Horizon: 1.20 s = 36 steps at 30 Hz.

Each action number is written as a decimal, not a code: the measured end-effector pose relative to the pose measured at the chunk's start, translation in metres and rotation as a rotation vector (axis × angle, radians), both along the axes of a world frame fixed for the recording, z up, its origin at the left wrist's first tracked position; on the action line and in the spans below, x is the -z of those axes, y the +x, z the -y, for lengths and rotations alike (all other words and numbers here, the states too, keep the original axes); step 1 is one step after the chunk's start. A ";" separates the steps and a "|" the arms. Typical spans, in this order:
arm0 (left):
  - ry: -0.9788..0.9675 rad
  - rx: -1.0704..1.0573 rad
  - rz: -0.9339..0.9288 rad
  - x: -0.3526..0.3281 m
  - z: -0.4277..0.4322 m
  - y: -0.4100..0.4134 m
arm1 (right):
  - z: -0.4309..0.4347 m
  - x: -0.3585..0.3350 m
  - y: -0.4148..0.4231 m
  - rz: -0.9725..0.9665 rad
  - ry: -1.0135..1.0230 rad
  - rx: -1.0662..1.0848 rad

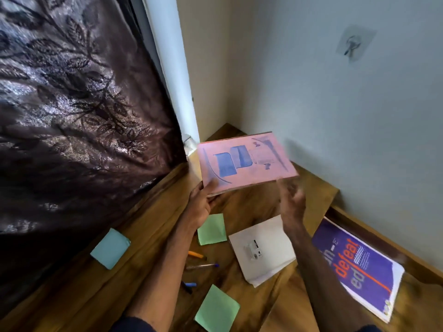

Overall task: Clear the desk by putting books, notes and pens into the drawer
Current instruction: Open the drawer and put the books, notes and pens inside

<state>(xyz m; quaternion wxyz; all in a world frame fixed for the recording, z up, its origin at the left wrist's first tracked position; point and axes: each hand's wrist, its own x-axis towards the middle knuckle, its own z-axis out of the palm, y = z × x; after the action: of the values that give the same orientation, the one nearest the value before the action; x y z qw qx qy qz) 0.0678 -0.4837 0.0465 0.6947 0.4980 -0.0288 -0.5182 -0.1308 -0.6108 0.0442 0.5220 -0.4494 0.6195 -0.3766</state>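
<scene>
My left hand (200,204) grips the near left corner of a pink book (244,161) with blue pictures, held flat above the wooden desk (148,238). My right hand (291,203) is blurred just under the book's near right edge, fingers spread; whether it touches the book is unclear. On the desk lie a white book (262,249), two green notes (212,230) (217,309), a light blue note (110,248), an orange pen (196,255), a clear pen with blue cap (202,266) and a blue-black pen (188,285). A purple book (359,267) lies in the open drawer (417,275) at right.
A dark patterned curtain (72,116) hangs along the desk's left side. Pale walls close the corner behind the desk, with a clear adhesive hook (352,47) on the right wall. A small clear object (189,142) stands at the back by the curtain.
</scene>
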 end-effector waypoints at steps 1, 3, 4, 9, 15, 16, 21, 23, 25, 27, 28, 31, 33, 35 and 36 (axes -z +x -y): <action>-0.005 0.047 0.017 -0.003 -0.004 -0.006 | 0.000 0.000 -0.013 0.143 0.065 0.003; -0.002 0.138 0.047 -0.012 -0.009 -0.020 | -0.005 -0.005 -0.038 0.458 0.119 -0.001; 0.003 0.173 0.057 -0.015 -0.011 -0.027 | -0.009 -0.008 -0.050 0.547 0.110 0.020; 0.053 0.313 0.090 -0.040 -0.005 -0.076 | -0.023 -0.014 -0.112 0.768 0.158 0.119; 0.135 0.378 0.095 -0.046 0.017 -0.148 | -0.037 -0.022 -0.185 0.811 0.241 0.291; 0.138 0.398 0.095 -0.044 0.022 -0.159 | -0.039 -0.021 -0.201 0.800 0.238 0.317; 0.159 0.494 0.069 -0.041 0.044 -0.192 | -0.041 -0.027 -0.267 0.670 0.127 0.353; 0.172 0.492 0.152 -0.043 0.053 -0.199 | -0.033 -0.028 -0.290 0.568 0.054 0.371; 0.190 0.531 0.324 -0.046 0.058 -0.202 | -0.020 -0.031 -0.308 0.454 0.004 0.352; 0.183 0.691 0.581 -0.052 0.061 -0.207 | -0.004 -0.036 -0.322 0.387 0.010 0.307; 0.163 0.794 0.687 -0.057 0.062 -0.211 | 0.002 -0.039 -0.325 0.348 0.010 0.280; 0.120 1.005 0.624 -0.069 0.067 -0.230 | 0.021 -0.050 -0.319 0.238 -0.009 0.145; 0.090 0.985 0.500 -0.070 0.069 -0.244 | 0.028 -0.055 -0.309 0.167 -0.025 0.058; 0.060 0.891 0.471 -0.066 0.067 -0.256 | 0.032 -0.055 -0.303 0.059 -0.026 0.041; 0.048 0.835 0.470 -0.063 0.066 -0.261 | 0.033 -0.053 -0.303 -0.008 -0.042 0.026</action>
<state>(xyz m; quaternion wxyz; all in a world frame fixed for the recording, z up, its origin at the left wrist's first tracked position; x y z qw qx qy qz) -0.1937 -0.5496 0.1097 0.3901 0.5636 -0.3704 -0.6268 -0.4340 -0.6435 0.0970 0.5050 -0.4535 0.6195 -0.3944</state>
